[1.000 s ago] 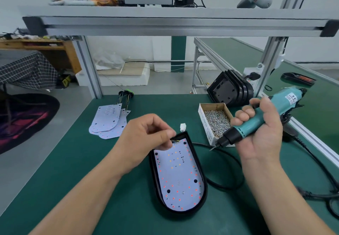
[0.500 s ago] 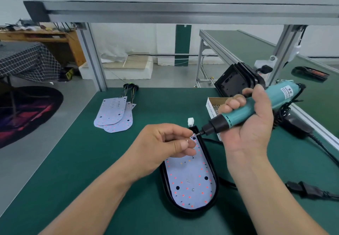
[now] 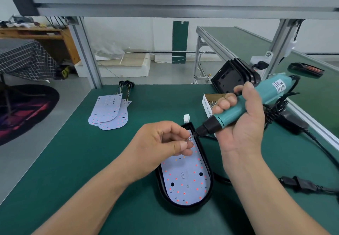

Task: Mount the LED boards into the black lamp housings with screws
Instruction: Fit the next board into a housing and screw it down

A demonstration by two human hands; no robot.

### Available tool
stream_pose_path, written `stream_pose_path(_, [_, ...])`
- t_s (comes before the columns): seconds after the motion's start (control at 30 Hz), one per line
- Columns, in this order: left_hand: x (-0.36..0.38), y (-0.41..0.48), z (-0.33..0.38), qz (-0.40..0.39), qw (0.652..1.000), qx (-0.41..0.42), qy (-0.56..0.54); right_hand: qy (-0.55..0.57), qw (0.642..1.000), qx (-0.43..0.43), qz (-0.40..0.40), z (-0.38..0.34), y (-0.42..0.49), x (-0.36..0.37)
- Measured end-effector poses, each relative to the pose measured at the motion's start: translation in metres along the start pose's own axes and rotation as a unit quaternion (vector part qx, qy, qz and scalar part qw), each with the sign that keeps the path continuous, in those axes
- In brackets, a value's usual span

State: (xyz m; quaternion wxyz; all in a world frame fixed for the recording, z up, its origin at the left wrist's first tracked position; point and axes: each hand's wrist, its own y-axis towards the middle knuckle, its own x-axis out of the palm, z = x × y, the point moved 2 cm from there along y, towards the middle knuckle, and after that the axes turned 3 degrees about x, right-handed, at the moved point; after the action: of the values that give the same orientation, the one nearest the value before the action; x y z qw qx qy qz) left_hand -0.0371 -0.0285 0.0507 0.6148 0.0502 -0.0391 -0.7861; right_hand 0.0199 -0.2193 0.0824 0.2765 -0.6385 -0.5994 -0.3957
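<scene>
Housing (image 3: 209, 170) holds LED board (image 3: 185, 177); left fingers (image 3: 180, 145) pinch probable screw (image 3: 189, 139), right fingers (image 3: 224, 104) grip screwdriver (image 3: 226, 120).

Bright, even light; bowed edges.

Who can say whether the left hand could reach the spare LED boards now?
Probably yes: only bare mat lies between the left hand and spare LED boards, though it pinches a screw.

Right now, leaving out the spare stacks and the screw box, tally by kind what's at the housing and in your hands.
Black lamp housing: 1
LED board: 1, seated in it
Screws: 2, one driven into the board, the loose screw pinched by the left hand
Electric screwdriver: 1, in the right hand
Total: 5
</scene>
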Motion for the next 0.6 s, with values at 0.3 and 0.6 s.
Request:
stream_pose_path(0.3, [-0.0013, 0.0004, -0.0013, 0.009, 1.0, 0.005, 0.012, -0.022, 0.999, -0.005, -0.028, -0.0023, -0.0003, -0.0004])
stream_pose_path(0.6, [-0.0039, 0.0019, -0.0011, 0.005, 0.999, 0.013, 0.036, -0.032, 0.998, -0.021, -0.041, -0.0022, -0.0036, 0.0018])
